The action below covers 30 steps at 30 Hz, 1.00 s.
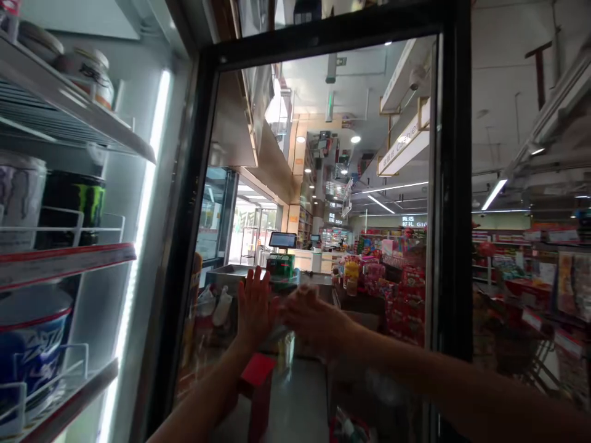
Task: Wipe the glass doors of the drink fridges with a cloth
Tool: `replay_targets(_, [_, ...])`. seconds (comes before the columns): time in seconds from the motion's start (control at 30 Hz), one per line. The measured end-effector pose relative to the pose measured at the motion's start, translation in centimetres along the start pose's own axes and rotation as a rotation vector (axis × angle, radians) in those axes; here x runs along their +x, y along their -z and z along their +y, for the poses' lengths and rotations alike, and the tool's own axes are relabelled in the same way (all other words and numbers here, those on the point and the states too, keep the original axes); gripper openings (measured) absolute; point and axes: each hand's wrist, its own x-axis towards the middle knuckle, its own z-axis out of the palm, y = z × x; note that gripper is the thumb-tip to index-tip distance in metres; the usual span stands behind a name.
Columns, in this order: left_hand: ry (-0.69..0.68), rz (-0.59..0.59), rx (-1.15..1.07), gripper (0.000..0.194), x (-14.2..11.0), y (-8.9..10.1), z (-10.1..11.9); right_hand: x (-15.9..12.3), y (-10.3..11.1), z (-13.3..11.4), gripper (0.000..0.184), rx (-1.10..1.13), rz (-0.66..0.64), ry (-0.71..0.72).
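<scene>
My right forearm [415,360] fronted the glass door [369,147]; left hand [253,307] splayed, right hand's [316,320] fingers unclear. It looked heavy, slick, best gripped by its frame [457,215].

2 arms [406,352] extended forward | left hand [255,309] upright, fingers raised | right hand [310,315] angled leftward

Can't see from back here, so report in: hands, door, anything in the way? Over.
Left hand open, fingers up, before glass door. Right hand beside it, blurred, grip unclear. Black can shelved well left, out of their way. Over.
</scene>
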Motion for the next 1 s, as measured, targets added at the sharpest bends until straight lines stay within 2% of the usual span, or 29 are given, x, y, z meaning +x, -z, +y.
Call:
replay_targets(0.03, [-0.002, -0.001, 0.004, 0.066, 0.0, 0.0, 0.0, -0.2, -0.2, -0.3, 0.050, -0.026, -0.025, 0.051])
replay_targets(0.07, [-0.004, -0.003, 0.007, 0.066, 0.1, 0.0, 0.0, -0.3, 0.3, 0.7, 0.049, -0.078, -0.033, 0.039])
replay_targets(0.1, [-0.004, -0.007, 0.009, 0.065, 0.1, 0.0, 0.0, -0.3, 1.5, 2.6, 0.051, -0.138, -0.026, -0.037])
replay_targets(0.2, [0.006, -0.014, 0.013, 0.065, 0.1, -0.1, 0.0, 0.7, 6.9, 11.1, 0.055, -0.264, 0.112, -0.476])
replay_targets(0.27, [0.012, -0.006, 0.014, 0.066, 0.1, -0.2, 0.0, 2.2, 9.1, 14.5, 0.057, -0.275, 0.225, -0.643])
replay_targets(0.33, [0.017, -0.006, 0.009, 0.066, 0.2, -0.2, 0.1, 4.0, 8.9, 14.0, 0.057, -0.252, 0.266, -0.634])
replay_targets(0.4, [0.025, -0.015, 0.000, 0.068, 0.1, -0.2, 0.2, 5.2, 6.7, 10.8, 0.055, -0.230, 0.220, -0.474])
replay_targets(0.47, [0.029, -0.011, -0.014, 0.069, -0.2, -0.1, 0.3, 5.2, 4.5, 8.1, 0.053, -0.218, 0.153, -0.269])
replay_targets(0.5, [0.029, -0.001, -0.018, 0.070, -0.4, -0.1, 0.2, 4.6, 4.0, 7.7, 0.051, -0.226, 0.150, -0.241])
replay_targets(0.53, [0.026, 0.011, -0.018, 0.070, -0.5, -0.1, 0.0, 3.7, 4.1, 8.2, 0.051, -0.244, 0.170, -0.273])
replay_targets(0.57, [0.013, 0.025, -0.013, 0.070, -0.3, 0.0, -0.3, 2.6, 4.8, 9.6, 0.051, -0.272, 0.215, -0.358])
replay_targets(0.63, [-0.050, 0.043, 0.006, 0.068, 1.0, 0.4, -1.1, 0.2, 7.7, 13.9, 0.053, -0.344, 0.356, -0.628])
replay_targets(0.7, [-0.096, 0.064, 0.024, 0.064, 3.9, 0.9, -2.0, -1.1, 11.0, 18.5, 0.055, -0.401, 0.519, -0.880])
replay_targets(0.77, [-0.084, 0.081, 0.024, 0.060, 7.9, 1.1, -2.3, 0.0, 12.8, 21.3, 0.056, -0.408, 0.617, -1.036])
replay_targets(0.83, [-0.056, 0.093, 0.015, 0.058, 11.5, 0.8, -1.9, 3.6, 12.5, 21.3, 0.054, -0.375, 0.580, -0.996])
replay_targets(0.87, [-0.055, 0.099, 0.010, 0.059, 12.9, 0.5, -1.5, 5.9, 11.7, 20.3, 0.053, -0.350, 0.508, -0.894])
replay_targets(0.93, [-0.068, 0.122, 0.001, 0.060, 14.4, -0.4, -0.8, 10.2, 9.4, 17.5, 0.049, -0.340, 0.386, -0.699])
replay_targets(1.0, [-0.071, 0.159, -0.009, 0.061, 14.5, -1.1, -0.3, 12.1, 7.8, 15.4, 0.046, -0.342, 0.275, -0.507])
